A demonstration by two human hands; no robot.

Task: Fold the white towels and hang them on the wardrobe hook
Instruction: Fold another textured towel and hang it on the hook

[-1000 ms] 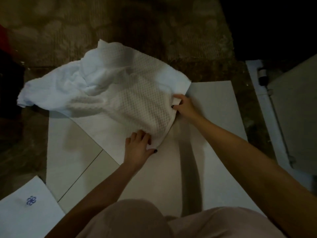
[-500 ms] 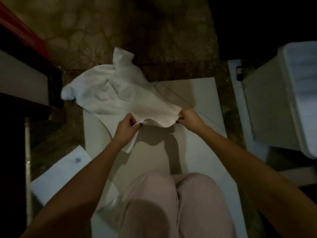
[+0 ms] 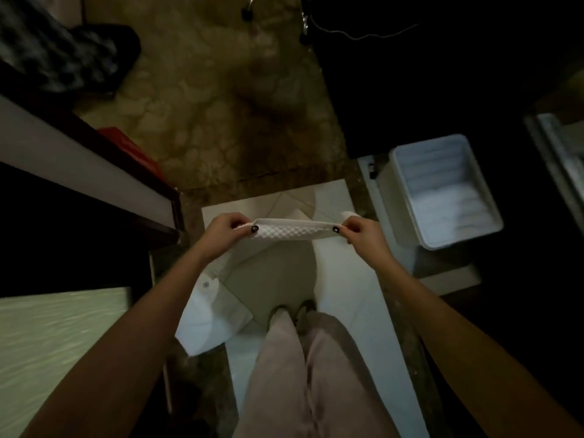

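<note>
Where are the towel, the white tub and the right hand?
white towel [image 3: 292, 232]: head view, middle of its stretched top edge.
white tub [image 3: 395, 200]: head view, its outer side wall.
right hand [image 3: 361, 231]: head view, back of the hand pinching the towel's corner.

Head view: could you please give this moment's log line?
white towel: held up, taut | left hand: pinches corner | right hand: pinches corner

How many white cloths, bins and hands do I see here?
White cloths: 2, the held towel and the folded cloth on the floor
Bins: 1, the bin
Hands: 2, left hand and right hand
Total: 5
</note>
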